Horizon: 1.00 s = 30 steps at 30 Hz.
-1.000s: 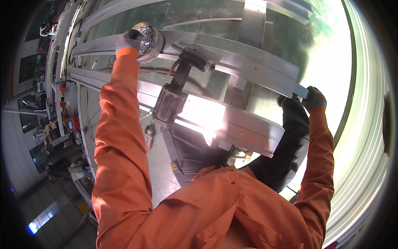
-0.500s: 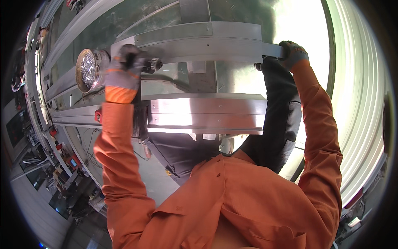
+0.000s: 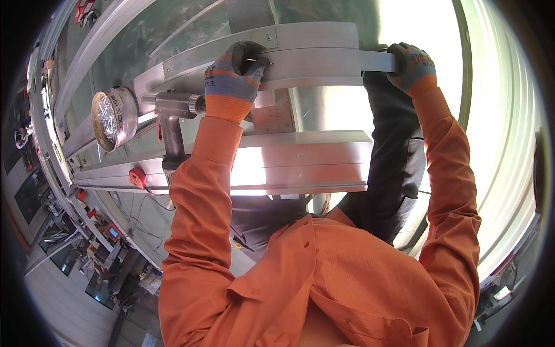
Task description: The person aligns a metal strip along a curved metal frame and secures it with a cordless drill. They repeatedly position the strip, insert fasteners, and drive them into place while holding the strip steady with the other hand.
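My left hand, in a grey and orange glove, is closed in a pinch over the upper aluminium profile. A small rivet shows at its fingertips, at a hole in the profile. Another thin pin stands in the joining plate just above. My right hand, gloved alike, grips the end of a flat metal bar that sticks out of the profile's right end. Beside my left wrist is a dark rivet gun, its handle downward, held by neither hand.
A round tub of silver rivets lies tipped at the left. A second aluminium profile runs across nearer my body, with a red tape measure at its left. Long pale profiles are stacked at the right.
My left hand has let go of the rivet gun, which now rests farther left. It has moved right to the profile's hole with a rivet. My right hand stays on the bar.
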Tool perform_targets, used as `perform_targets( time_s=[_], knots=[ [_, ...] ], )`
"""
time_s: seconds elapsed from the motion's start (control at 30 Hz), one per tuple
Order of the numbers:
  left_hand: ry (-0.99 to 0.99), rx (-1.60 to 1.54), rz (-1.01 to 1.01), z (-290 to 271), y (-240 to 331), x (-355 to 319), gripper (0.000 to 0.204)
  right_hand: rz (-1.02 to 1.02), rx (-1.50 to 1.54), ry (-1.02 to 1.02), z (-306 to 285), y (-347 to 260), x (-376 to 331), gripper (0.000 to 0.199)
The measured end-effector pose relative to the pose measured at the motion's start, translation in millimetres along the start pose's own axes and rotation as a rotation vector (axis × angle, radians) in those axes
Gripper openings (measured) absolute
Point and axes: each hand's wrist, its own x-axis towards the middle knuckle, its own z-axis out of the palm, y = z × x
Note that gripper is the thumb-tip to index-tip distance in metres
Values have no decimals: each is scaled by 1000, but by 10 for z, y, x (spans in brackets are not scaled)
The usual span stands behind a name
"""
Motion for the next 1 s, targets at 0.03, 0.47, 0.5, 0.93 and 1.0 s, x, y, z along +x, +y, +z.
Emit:
perform_targets(
  time_s=[0.03, 0.47, 0.5, 0.93, 1.0],
  knots=[
    [5, 20, 33, 27, -8, 20, 18, 9, -12, 4, -16, -8, -16, 18],
    [-28, 513, 449, 68, 160, -86, 21, 27, -11, -33, -27, 14, -1, 16],
    [-6, 511, 460, 50, 149, -140, 19, 31, -14, -37, -50, -13, -2, 16],
    [54, 285, 397, 63, 68, -205, 18, -45, -8, 32, -179, -136, -34, 39],
    [23, 62, 152, 10, 182, -226, 16, -76, -18, 11, -229, -276, -57, 45]
  ],
)
